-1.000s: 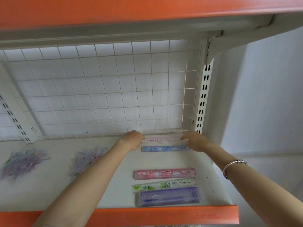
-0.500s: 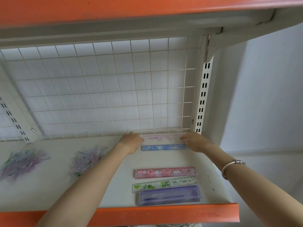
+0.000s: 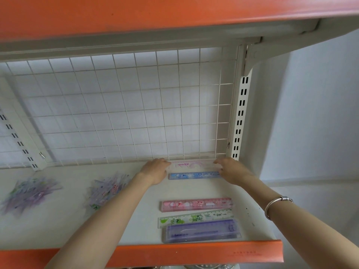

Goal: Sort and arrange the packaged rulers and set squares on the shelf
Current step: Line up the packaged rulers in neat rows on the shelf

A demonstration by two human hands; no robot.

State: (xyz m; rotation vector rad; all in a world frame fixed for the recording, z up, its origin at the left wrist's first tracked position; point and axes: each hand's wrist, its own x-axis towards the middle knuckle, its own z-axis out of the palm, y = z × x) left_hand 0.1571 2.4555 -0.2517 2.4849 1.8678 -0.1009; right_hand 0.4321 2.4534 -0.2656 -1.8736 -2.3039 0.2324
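Observation:
A pale pink see-through ruler pack lies at the back of the white shelf, right against the wire grid. My left hand holds its left end and my right hand holds its right end, fingers curled over the pack. Just in front lies a blue ruler. Nearer the front edge sit a pink ruler, a green-printed clear ruler and a purple ruler case, all parallel.
Two loose heaps of packaged set squares lie on the shelf's left, one far left and one mid-left. An orange lip edges the shelf front. A slotted upright stands at the right, with another shelf overhead.
Both hands have slid the pale pink ruler pack slightly back towards the wire grid. The other rulers have not moved.

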